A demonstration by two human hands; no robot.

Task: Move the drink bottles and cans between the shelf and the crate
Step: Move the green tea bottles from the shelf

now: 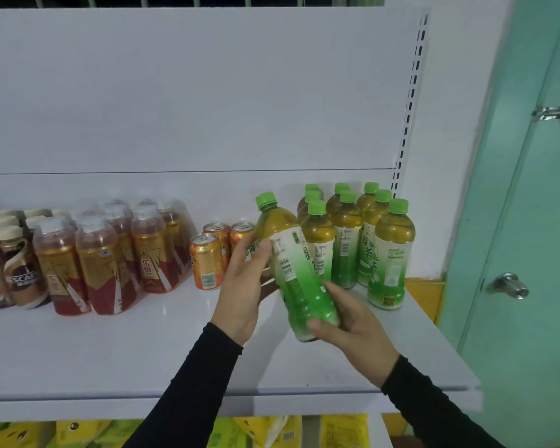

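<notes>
We hold the bottle point(288, 263) in both hands, left hand point(244, 282) curled mid-label, right hand point(349, 318) round its base, cap tilted far-left, green row point(366, 234) just right above the shelf point(143, 360).

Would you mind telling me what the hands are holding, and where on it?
Both hold one tilted green tea bottle: the left hand grips its label near the middle, the right hand its lower end.

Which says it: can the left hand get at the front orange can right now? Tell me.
Probably not yet: the left hand grips the green tea bottle. The front orange can stands unblocked just beside it.
</notes>
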